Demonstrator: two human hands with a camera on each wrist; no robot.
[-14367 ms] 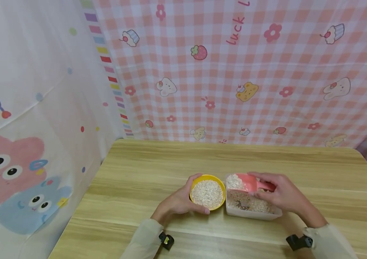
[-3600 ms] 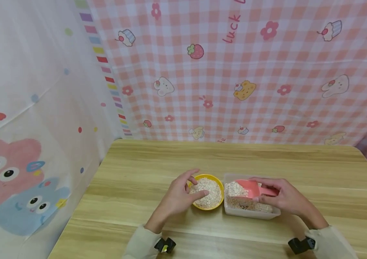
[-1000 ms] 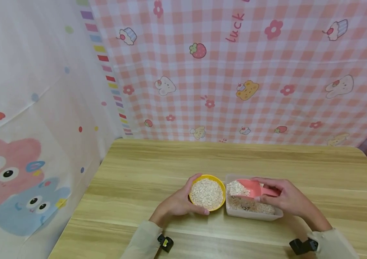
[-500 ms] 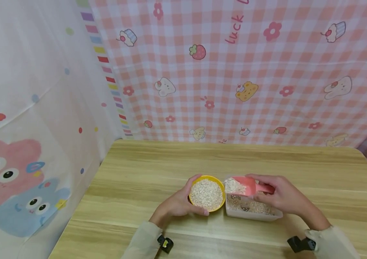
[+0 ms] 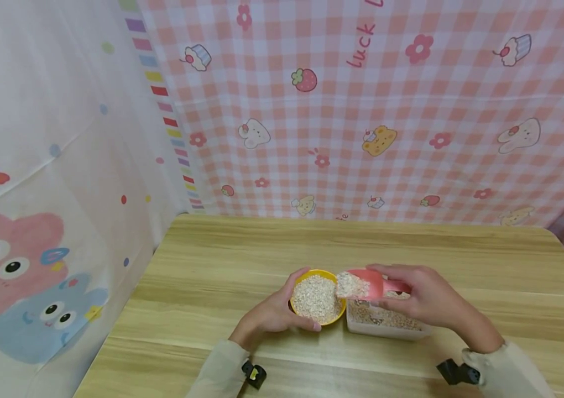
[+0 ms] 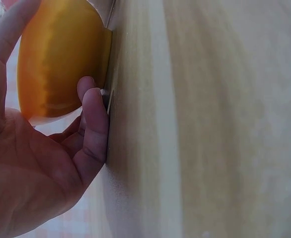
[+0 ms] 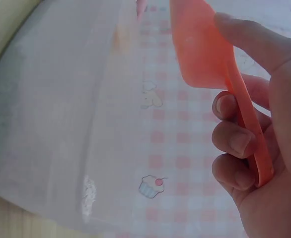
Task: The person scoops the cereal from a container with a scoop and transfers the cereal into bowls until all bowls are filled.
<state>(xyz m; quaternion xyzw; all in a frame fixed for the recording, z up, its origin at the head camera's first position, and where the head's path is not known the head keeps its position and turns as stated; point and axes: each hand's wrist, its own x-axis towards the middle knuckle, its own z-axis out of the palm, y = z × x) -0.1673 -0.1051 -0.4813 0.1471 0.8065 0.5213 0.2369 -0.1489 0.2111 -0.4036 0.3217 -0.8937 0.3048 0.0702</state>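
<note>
My left hand point(image 5: 273, 310) holds the yellow bowl point(image 5: 319, 272), thumb at the near side and fingers at the far side. Pale oat flakes point(image 5: 314, 300) fill the bowl almost to its rim. In the left wrist view the bowl's smooth outer wall point(image 6: 68, 54) stands on the table. My right hand point(image 5: 431, 293) grips the handle of a pink scoop point(image 5: 375, 283) heaped with flakes. The scoop's front edge reaches over the bowl's right rim. Below it stands a translucent rectangular tub point(image 5: 386, 330) with more flakes inside, partly hidden by scoop and hand. Curled fingers point(image 7: 235, 141) wrap the handle in the right wrist view.
Bowl and tub stand side by side, almost touching, on a wood-grain table point(image 5: 242, 243). A pink checked cloth point(image 5: 282, 110) hangs behind the table, and a white cartoon-print cloth point(image 5: 88, 166) hangs at the left. Both wrists carry small black devices.
Over the last second my right hand has raised the loaded scoop from the tub and moved it left to the bowl's rim. My left hand, off the bowl's side earlier, has stayed round it since.
</note>
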